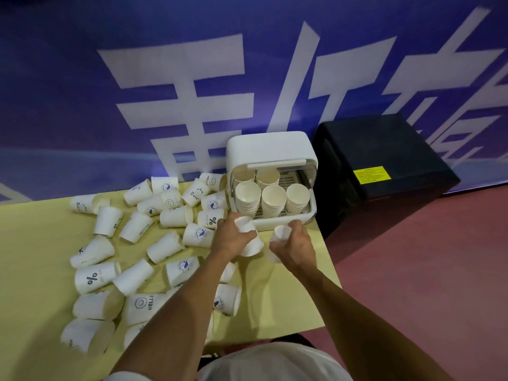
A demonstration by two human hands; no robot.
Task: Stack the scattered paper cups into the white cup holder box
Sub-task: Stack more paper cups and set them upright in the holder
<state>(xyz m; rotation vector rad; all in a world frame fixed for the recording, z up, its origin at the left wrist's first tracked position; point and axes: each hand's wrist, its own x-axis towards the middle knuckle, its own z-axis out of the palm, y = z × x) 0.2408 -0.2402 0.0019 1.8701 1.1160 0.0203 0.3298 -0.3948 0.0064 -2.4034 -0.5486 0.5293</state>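
Holding five cup stacks (273, 200), the white cup holder box (269, 147) stands beside a black cabinet (384, 160), while the left hand (232, 237) and right hand (297, 244) each curl round a paper cup (251, 244) just before it, scattered cups (137, 243) lying leftward.

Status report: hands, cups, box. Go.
Left hand grips paper cup, right hand grips second cup. White box open, five stacks inside. Many loose cups on table, left of box; box front unobstructed.

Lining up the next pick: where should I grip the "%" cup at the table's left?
Grip the "%" cup across its side wall at mid-length, coming from above. It lies on its side, long axis left to right, so fingers close on its near and far flanks; a neighbouring cup crowds its right end.
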